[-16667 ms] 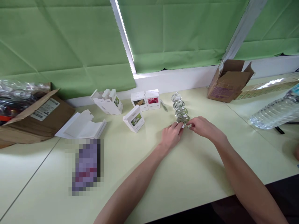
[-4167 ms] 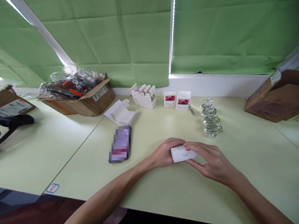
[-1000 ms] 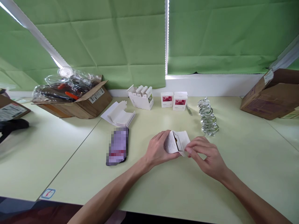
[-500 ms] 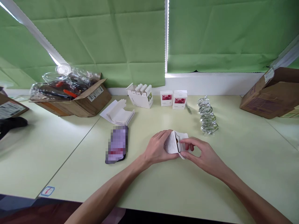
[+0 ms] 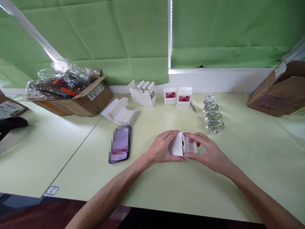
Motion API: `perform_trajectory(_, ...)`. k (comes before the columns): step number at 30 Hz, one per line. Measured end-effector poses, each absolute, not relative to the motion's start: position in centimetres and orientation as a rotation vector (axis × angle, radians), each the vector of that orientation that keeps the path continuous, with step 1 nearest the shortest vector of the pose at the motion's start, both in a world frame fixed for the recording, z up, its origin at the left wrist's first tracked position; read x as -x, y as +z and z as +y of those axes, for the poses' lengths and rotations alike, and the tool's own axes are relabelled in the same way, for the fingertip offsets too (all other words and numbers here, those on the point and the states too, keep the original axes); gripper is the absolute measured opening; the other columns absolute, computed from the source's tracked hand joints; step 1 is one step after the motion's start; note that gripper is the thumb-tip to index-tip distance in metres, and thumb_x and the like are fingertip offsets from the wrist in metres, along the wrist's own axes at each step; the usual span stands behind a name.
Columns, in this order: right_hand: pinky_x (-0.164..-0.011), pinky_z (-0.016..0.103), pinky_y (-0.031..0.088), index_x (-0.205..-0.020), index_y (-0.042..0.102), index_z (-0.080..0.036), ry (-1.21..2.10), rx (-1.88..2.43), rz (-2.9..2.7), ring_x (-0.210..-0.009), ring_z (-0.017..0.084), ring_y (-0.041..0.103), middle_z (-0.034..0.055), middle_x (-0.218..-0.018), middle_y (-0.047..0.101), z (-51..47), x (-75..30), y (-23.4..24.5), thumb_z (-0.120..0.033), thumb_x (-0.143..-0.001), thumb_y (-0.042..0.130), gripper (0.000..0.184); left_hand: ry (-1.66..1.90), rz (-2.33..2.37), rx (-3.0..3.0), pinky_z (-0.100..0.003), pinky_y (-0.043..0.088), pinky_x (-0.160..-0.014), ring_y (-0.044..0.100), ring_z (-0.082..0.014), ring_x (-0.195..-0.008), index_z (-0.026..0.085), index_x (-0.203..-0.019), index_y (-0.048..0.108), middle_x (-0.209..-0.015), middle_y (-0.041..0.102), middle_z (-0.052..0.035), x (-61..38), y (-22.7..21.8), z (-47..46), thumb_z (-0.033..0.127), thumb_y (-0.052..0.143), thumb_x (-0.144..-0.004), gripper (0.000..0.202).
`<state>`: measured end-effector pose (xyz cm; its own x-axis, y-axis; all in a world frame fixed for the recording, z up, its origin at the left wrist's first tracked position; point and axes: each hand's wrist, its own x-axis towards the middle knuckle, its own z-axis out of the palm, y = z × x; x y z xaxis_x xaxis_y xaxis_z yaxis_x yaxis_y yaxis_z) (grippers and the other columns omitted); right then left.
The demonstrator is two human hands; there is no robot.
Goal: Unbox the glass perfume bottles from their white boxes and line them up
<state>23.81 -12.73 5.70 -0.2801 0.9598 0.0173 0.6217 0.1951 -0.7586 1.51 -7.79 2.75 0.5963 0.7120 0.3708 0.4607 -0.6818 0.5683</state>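
Note:
My left hand is wrapped round a small white carton with fine print on its side, thumb below and fingers above. The carton lies tilted, its opened end turned to the right. My right hand grips that end, index finger at the upper edge and thumb at the lower edge, beside the white flap. A small dark and gold-coloured bit shows inside the opening; what it is I cannot make out. Behind stand two closed white cartons with pink fruit pictures, a left one and a right one.
A white tray of upright cartons stands at the back, with flat white cardboard pieces before it. A phone lies left. A pen and a stack of clear shiny rings are right. Cardboard boxes, one left, one right, flank these.
My right fingers have moved apart to the upper and lower edges of the carton's open end, and the flap now lies flatter outward. The view has tipped slightly downward.

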Motion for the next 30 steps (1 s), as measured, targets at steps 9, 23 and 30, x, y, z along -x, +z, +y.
perform_trajectory(9,-0.084,0.035,0.055,-0.139,0.059,-0.033,0.528,1.300,-2.064,-0.098,0.021,0.061,0.0058,-0.104,0.063,-13.1,-23.2,4.7,-0.047,-0.092,0.063,0.049,0.854,0.936,-2.468,-0.046,0.052,-0.102,0.065,-0.0308,-0.115,0.022,-0.133,0.049,-0.125,0.067,-0.0112,-1.3,2.2,-7.8,0.057,0.084,-0.063,0.086)
perform_trajectory(23,-0.070,0.032,0.055,-0.129,0.066,-0.022,0.187,1.068,-2.293,-0.085,0.018,0.062,0.0083,-0.097,0.064,-12.8,-23.4,3.9,-0.033,-0.100,0.053,0.033,0.775,0.900,-2.204,-0.039,0.054,-0.092,0.066,-0.0265,-0.105,0.022,-0.121,0.056,-0.119,0.067,-0.0085,-1.0,2.9,-7.1,0.053,0.087,-0.060,0.075)
perform_trajectory(30,-0.068,0.031,0.054,-0.124,0.066,-0.019,-0.066,1.032,-2.377,-0.083,0.018,0.063,0.0091,-0.096,0.066,-12.7,-23.5,4.3,-0.031,-0.101,0.052,0.030,0.758,0.931,-2.126,-0.043,0.052,-0.098,0.063,-0.0295,-0.113,0.022,-0.126,0.055,-0.125,0.064,-0.0102,-0.6,2.8,-6.7,0.053,0.088,-0.058,0.082)
